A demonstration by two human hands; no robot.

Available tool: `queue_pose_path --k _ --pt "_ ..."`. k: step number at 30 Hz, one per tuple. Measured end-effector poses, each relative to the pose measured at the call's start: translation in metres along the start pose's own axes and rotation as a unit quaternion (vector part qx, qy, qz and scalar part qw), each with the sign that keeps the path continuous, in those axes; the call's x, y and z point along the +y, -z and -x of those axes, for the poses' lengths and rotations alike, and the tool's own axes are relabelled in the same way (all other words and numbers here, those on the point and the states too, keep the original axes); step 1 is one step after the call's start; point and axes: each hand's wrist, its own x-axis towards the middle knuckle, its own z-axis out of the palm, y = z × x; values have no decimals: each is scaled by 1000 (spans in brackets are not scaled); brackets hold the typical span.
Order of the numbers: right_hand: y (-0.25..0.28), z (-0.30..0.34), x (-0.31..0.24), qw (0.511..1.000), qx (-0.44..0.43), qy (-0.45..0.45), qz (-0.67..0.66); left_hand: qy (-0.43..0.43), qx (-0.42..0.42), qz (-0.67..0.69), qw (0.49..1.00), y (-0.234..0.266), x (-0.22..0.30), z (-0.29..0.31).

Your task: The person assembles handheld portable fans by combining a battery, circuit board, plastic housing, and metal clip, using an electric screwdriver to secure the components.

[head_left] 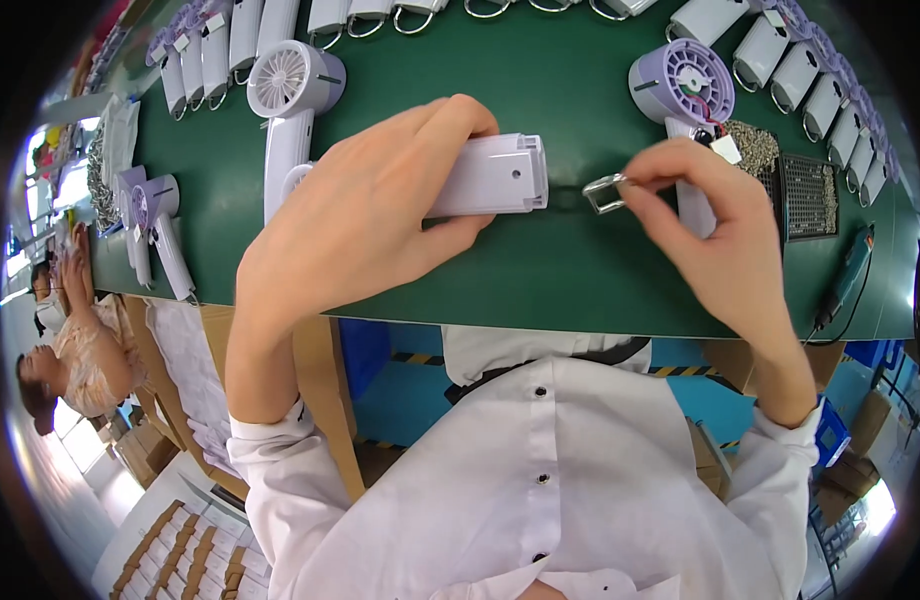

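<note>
Honestly, left hand (355,205) grips the fan handle (492,178); right hand (715,195) pinching that metal loop (609,209) by one end could slip.

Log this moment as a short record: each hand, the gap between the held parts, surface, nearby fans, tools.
Left hand: grips white handle, end facing right
Right hand: pinches metal loop, thumb and finger
Held parts: apart
Surface: green table
Fan beyond left hand: white fan
Fan beyond right hand: lilac fan, wires showing
Far right: black tray, corded tool
</note>
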Motion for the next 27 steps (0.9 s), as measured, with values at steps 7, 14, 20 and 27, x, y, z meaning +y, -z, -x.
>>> queue_pose_path --k 7,14,20,27 --pt "3 -7 4 927 -29 -184 -325 47 -74 73 994 8 0 -5" --pt "-16 -8 -15 892 -38 -191 -407 1 -113 133 985 17 -4 -10" --pt "-27 -10 -15 892 -20 -169 -419 45 -196 181 963 27 -4 -19" --pt "-30 -10 -13 909 -6 -164 -382 62 -245 260 932 30 -12 -27"
